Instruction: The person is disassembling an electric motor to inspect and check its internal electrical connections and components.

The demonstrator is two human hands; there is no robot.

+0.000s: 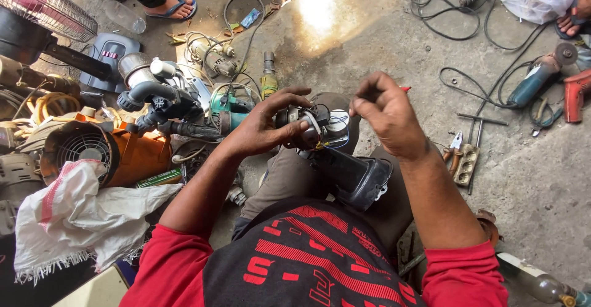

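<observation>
Over the person's lap, head view: left hand [261, 128] is clamped around a small electric motor unit [311, 127], fingers curled over its top and thumb underneath. Right hand [385, 113] sits just beside it, fingertips pinched together at the thin wires [335, 136] coming off the motor's end; what they pinch, if anything, is too small to tell. A dark plastic housing [357, 177] hangs below the motor, resting against the knee.

Judgement on doing it well: keep the left grip firm and the motor steady against the knee, work the wires with fingertips only, no yanking at the joints, keep strands apart.

Orientation: the motor-and-housing assembly's long axis runs diagonally, from upper left by the left hand down to lower right toward the torso. Round motor end faces up and away; housing's open end points down toward the wearer.

Around it on the concrete floor [542, 184]: angle grinder [532, 82] near the right edge, pliers [454, 144] beside the right wrist, orange blower [101, 150] at left.
</observation>
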